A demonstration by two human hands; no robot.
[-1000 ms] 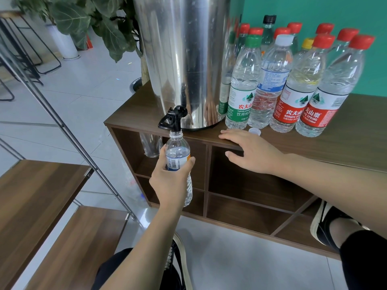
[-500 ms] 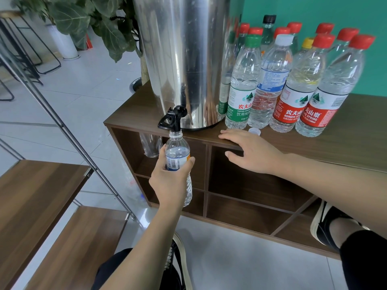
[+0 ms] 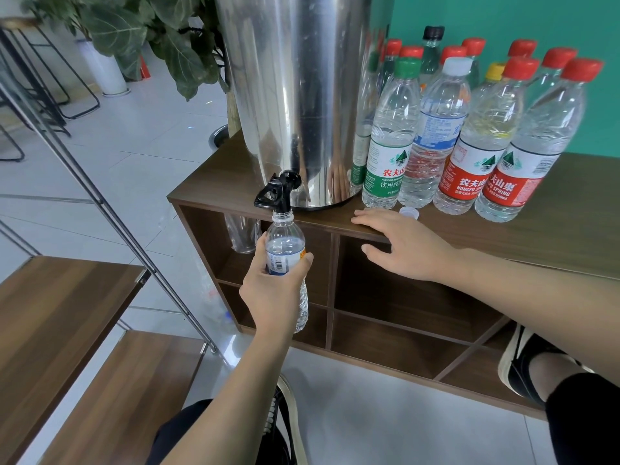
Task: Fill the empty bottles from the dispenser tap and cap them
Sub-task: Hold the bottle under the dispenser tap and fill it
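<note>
Little is changed from half a second and a second ago: the uncapped bottle (image 3: pixel 285 250) is still held upright by the left hand (image 3: pixel 271 293), fingers and thumb wrapped round its label, its mouth directly under the black tap (image 3: pixel 276 194) of the steel dispenser (image 3: pixel 295 95). The right hand (image 3: pixel 407 246) is still rested flat, fingers straight, on the front edge of the wooden shelf unit (image 3: pixel 570 229), nothing being held. One loose white cap (image 3: pixel 409 212) is seen just beyond its fingers. Some thirteen capped bottles (image 3: pixel 436 129) are grouped beside the dispenser; the rear ones are partly hidden, so the count is uncertain. A clear bottle (image 3: pixel 241 233) in the upper left compartment is only partly visible. The water level cannot be made out.
</note>
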